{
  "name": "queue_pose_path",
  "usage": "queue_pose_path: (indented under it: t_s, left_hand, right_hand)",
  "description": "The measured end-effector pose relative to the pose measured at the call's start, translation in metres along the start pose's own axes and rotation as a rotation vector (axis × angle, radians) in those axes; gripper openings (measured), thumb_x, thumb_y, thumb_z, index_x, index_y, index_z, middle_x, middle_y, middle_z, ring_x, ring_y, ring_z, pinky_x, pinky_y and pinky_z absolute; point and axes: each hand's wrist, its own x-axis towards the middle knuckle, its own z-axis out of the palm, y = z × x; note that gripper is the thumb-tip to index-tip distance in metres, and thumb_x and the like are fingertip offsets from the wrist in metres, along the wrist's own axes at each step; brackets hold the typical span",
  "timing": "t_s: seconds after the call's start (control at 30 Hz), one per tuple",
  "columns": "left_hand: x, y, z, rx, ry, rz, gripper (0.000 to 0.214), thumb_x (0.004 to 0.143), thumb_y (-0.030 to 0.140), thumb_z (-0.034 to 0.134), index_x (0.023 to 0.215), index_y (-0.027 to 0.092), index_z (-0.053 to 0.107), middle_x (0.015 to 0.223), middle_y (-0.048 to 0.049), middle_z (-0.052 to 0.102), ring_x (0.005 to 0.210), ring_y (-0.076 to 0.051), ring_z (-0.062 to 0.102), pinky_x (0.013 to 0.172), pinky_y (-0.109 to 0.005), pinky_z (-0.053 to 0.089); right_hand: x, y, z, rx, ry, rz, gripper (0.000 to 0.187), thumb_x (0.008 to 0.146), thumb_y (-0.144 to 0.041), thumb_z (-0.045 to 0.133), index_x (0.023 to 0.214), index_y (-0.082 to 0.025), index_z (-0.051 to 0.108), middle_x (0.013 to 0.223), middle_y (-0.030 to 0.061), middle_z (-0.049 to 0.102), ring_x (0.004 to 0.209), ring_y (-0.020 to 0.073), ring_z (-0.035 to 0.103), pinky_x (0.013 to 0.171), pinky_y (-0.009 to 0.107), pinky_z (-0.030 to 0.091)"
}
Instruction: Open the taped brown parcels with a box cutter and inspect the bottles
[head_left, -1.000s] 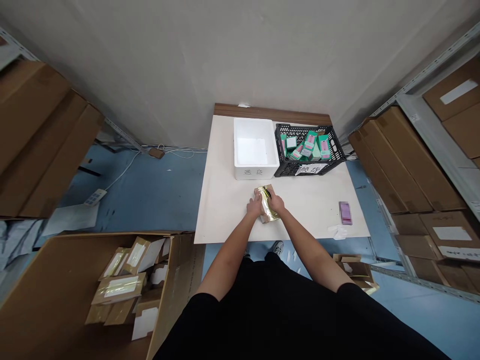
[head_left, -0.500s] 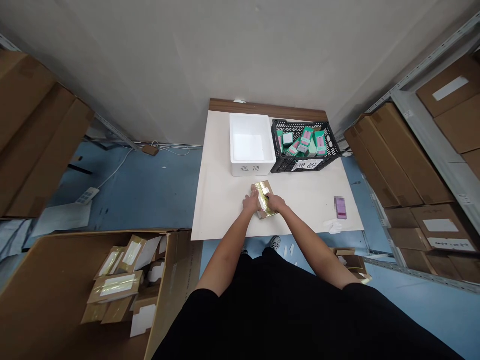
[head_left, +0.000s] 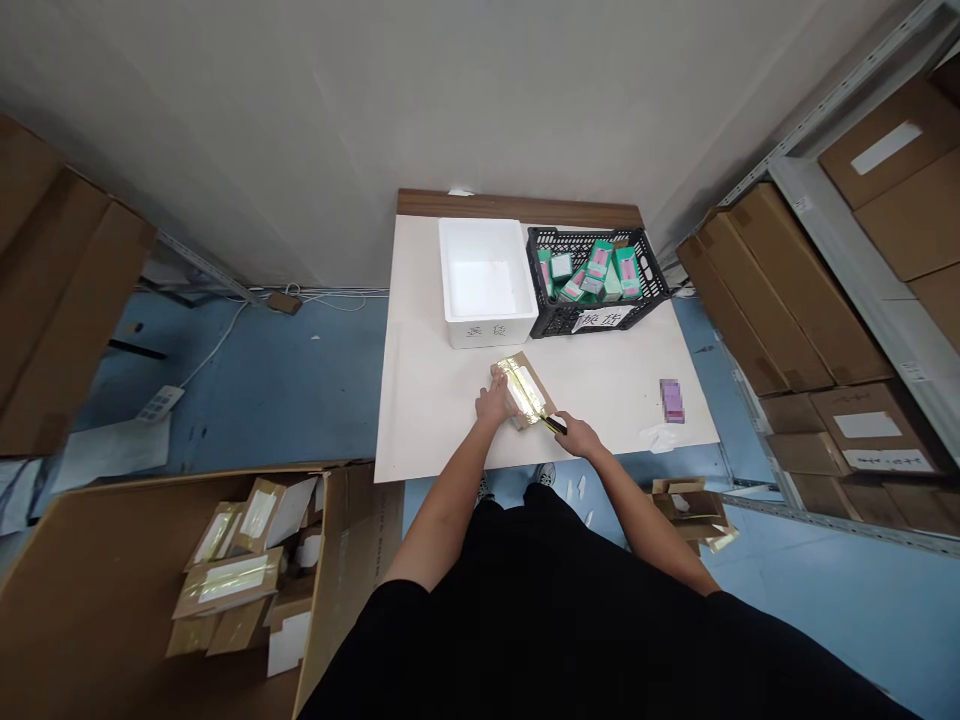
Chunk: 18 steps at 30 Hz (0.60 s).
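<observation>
A small cardboard box [head_left: 526,388] with shiny clear tape and a white label lies on the white table, turned at a slant. My left hand [head_left: 493,398] grips its left side, fingers resting on the top. In my right hand [head_left: 579,437] is a black and yellow box cutter [head_left: 555,425], its tip at the box's near right corner by the tape. Whether the blade is in the cardboard is too small to tell.
Behind the box stand a white foam bin [head_left: 491,330] and a black crate [head_left: 570,322] holding several green-and-pink boxes. A purple pack [head_left: 672,401] lies at the table's right. A big carton [head_left: 97,600] with taped parcels is at lower left. Shelves of cartons [head_left: 795,290] line the right.
My right hand has drawn back from the top of the box toward its near right corner, bringing the box cutter into view. My left hand stays on the box.
</observation>
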Motion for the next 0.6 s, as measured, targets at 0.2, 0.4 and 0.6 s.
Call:
queue_pose_path:
  t_s: [0.2, 0.4, 0.6]
  left_hand:
    - [-0.002, 0.024, 0.019, -0.061, 0.039, -0.063, 0.132, 0.074, 0.062, 0.085, 0.176, 0.031, 0.008, 0.184, -0.0004, -0.008, 0.148, -0.049, 0.039, 0.110, -0.055, 0.050]
    - [-0.022, 0.065, 0.059, -0.030, 0.109, -0.123, 0.121, 0.085, 0.067, 0.075, 0.176, 0.023, 0.009, 0.184, -0.0075, -0.011, 0.147, -0.048, 0.041, 0.112, -0.052, 0.049]
    - [-0.037, 0.098, 0.092, -0.026, 0.162, -0.185, 0.108, 0.094, 0.071, 0.060, 0.176, 0.022, 0.010, 0.184, -0.0127, -0.008, 0.146, -0.047, 0.044, 0.110, -0.052, 0.051]
  right_hand:
    - [-0.010, 0.051, -0.013, 0.236, 0.206, 0.038, 0.055, 0.101, -0.044, 0.056, 0.154, -0.030, 0.055, 0.103, 0.0073, 0.079, 0.087, 0.0288, 0.074, 0.073, 0.032, 0.050]
    - [0.054, 0.058, -0.015, 0.350, 0.290, 0.192, 0.080, 0.096, -0.058, 0.066, 0.161, -0.017, 0.043, 0.125, 0.0174, 0.076, 0.112, 0.0347, 0.073, 0.088, 0.038, 0.054]
    - [0.115, 0.064, -0.024, 0.380, 0.279, 0.187, 0.078, 0.091, -0.045, 0.075, 0.157, -0.017, 0.045, 0.126, 0.0179, 0.076, 0.114, 0.0329, 0.074, 0.089, 0.036, 0.055]
